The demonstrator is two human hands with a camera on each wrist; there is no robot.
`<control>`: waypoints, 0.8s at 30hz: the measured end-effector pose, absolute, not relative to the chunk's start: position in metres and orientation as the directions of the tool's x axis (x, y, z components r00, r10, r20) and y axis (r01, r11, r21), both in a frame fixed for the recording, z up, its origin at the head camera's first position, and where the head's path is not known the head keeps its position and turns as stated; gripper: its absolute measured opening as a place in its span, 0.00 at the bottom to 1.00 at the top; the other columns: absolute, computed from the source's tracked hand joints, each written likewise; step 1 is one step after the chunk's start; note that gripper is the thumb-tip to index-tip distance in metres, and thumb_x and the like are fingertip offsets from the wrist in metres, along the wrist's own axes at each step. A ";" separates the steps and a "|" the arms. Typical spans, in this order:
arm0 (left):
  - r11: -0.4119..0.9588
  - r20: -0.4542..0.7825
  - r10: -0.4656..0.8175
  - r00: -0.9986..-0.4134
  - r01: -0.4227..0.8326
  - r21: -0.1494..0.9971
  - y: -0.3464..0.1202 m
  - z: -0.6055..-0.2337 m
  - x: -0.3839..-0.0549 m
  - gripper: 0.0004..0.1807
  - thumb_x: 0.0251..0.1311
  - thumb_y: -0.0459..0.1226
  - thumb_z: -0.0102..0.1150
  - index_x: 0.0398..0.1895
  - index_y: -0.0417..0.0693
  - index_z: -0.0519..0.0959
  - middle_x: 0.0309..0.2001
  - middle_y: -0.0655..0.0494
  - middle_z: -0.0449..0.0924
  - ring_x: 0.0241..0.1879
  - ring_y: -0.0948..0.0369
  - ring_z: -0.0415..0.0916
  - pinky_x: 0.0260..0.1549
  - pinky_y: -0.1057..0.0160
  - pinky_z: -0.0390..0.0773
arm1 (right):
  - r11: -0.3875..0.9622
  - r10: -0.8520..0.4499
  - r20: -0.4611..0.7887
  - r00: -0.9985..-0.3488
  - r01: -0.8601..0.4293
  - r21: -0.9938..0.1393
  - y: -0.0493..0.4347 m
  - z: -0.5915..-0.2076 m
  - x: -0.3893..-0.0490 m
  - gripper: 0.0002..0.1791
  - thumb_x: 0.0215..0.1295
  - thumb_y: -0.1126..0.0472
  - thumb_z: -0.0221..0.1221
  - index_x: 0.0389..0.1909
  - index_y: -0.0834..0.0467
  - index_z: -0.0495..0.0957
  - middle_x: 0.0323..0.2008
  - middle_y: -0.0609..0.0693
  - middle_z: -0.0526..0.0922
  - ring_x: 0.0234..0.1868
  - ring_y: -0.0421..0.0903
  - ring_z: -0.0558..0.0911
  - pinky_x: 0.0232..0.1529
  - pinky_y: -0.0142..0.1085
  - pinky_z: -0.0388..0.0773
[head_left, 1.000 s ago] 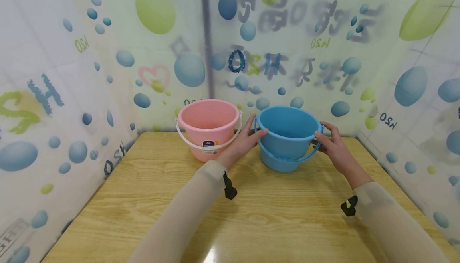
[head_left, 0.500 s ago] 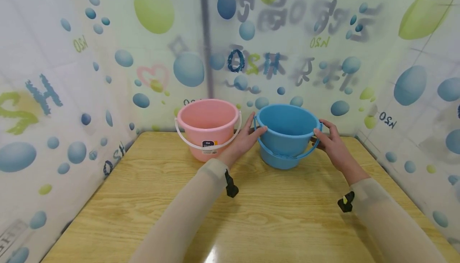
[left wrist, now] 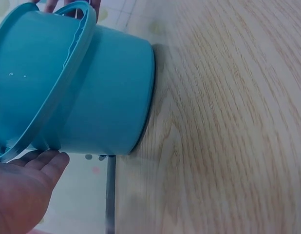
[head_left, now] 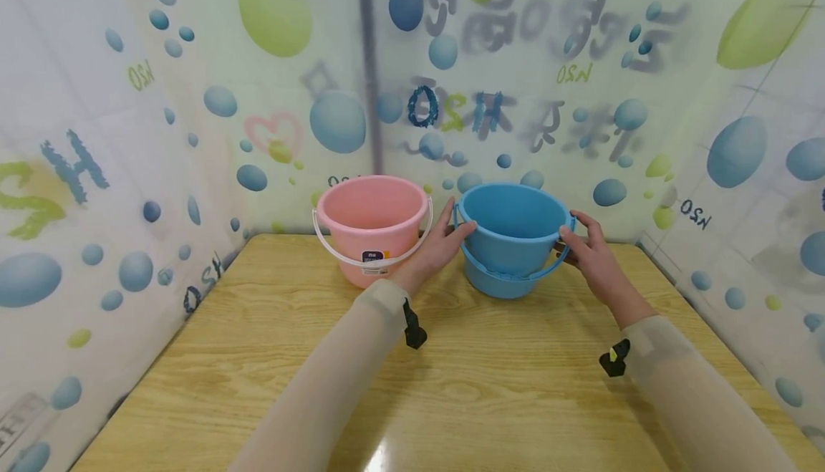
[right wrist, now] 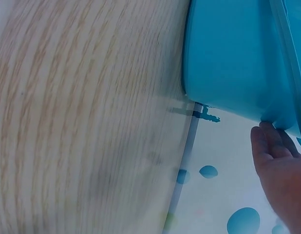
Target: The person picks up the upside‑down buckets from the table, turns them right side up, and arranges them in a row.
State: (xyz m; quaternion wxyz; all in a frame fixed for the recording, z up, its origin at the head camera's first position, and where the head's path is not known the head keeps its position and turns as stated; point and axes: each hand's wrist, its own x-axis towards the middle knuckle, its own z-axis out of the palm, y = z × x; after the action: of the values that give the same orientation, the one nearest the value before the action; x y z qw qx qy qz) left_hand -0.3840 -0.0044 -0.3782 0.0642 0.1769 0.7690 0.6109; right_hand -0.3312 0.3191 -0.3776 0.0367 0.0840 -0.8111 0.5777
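A blue bucket (head_left: 499,271) stands upright on the wooden table, its blue handle (head_left: 548,268) hanging down in front. My left hand (head_left: 438,246) grips its left side, thumb at the rim. On the opposite side my right hand (head_left: 596,253) holds the rim with the thumb, its fingers against the wall below. In the left wrist view the left fingers (left wrist: 55,163) touch the bucket's wall. The right wrist view shows the right fingertips (right wrist: 266,127) against the bucket under the rim. Close to the left hand's wrist, a pink bucket (head_left: 351,243) with a white handle stands upright.
The wooden table (head_left: 503,379) ends at a back wall (head_left: 554,135) covered by a sheet printed with bubbles. Similar sheets hang at the left and right sides. A label (head_left: 374,261) is on the pink bucket's front.
The blue bucket has shifted slightly back and left, with both hands moving along with it. The pink bucket stays in place; the view has shifted slightly.
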 end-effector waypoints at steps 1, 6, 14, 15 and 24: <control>0.189 0.118 0.350 -0.929 0.193 0.963 -0.005 -0.379 -0.385 0.47 0.82 0.61 0.52 0.90 0.83 0.34 0.90 0.46 0.50 0.87 0.46 0.57 0.82 0.36 0.65 | 0.312 -0.095 0.158 -0.983 -0.180 -0.933 0.318 -0.377 -0.331 0.46 0.89 0.37 0.44 0.91 0.50 0.31 0.81 0.73 0.64 0.81 0.69 0.69 0.82 0.65 0.63; 0.172 0.124 0.351 -0.928 0.194 0.966 -0.005 -0.380 -0.387 0.46 0.83 0.60 0.52 0.91 0.81 0.35 0.90 0.47 0.50 0.86 0.47 0.59 0.79 0.38 0.70 | 0.297 -0.108 0.156 -0.982 -0.181 -0.938 0.316 -0.377 -0.331 0.47 0.88 0.37 0.45 0.91 0.49 0.30 0.83 0.75 0.60 0.82 0.74 0.65 0.82 0.67 0.60; 0.128 0.115 0.352 -0.929 0.170 0.977 -0.005 -0.380 -0.384 0.48 0.82 0.60 0.53 0.91 0.77 0.34 0.89 0.43 0.52 0.86 0.46 0.60 0.78 0.38 0.71 | 0.288 -0.115 0.159 -0.981 -0.186 -0.939 0.317 -0.378 -0.335 0.48 0.88 0.35 0.45 0.91 0.49 0.30 0.84 0.73 0.58 0.82 0.74 0.63 0.83 0.68 0.59; 0.121 0.110 0.353 -0.929 0.162 0.979 -0.005 -0.380 -0.384 0.49 0.82 0.60 0.53 0.91 0.76 0.33 0.89 0.43 0.52 0.86 0.46 0.60 0.79 0.38 0.71 | 0.291 -0.113 0.158 -0.981 -0.185 -0.939 0.317 -0.379 -0.335 0.48 0.88 0.35 0.45 0.91 0.49 0.29 0.84 0.73 0.58 0.83 0.74 0.63 0.83 0.68 0.59; 0.173 0.055 0.330 -0.942 0.117 0.978 -0.008 -0.380 -0.367 0.54 0.80 0.64 0.53 0.93 0.62 0.33 0.88 0.43 0.56 0.85 0.47 0.62 0.79 0.43 0.72 | 0.385 -0.053 0.215 -0.975 -0.219 -0.896 0.317 -0.383 -0.327 0.49 0.89 0.38 0.44 0.91 0.54 0.26 0.87 0.73 0.49 0.87 0.73 0.55 0.83 0.71 0.54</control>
State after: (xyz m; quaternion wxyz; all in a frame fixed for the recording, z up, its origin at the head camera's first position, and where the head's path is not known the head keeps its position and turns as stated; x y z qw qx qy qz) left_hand -0.3674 -0.0080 -0.3797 0.0850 0.1470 0.7611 0.6260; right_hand -0.3272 0.3166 -0.3832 0.0756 0.0822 -0.8289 0.5482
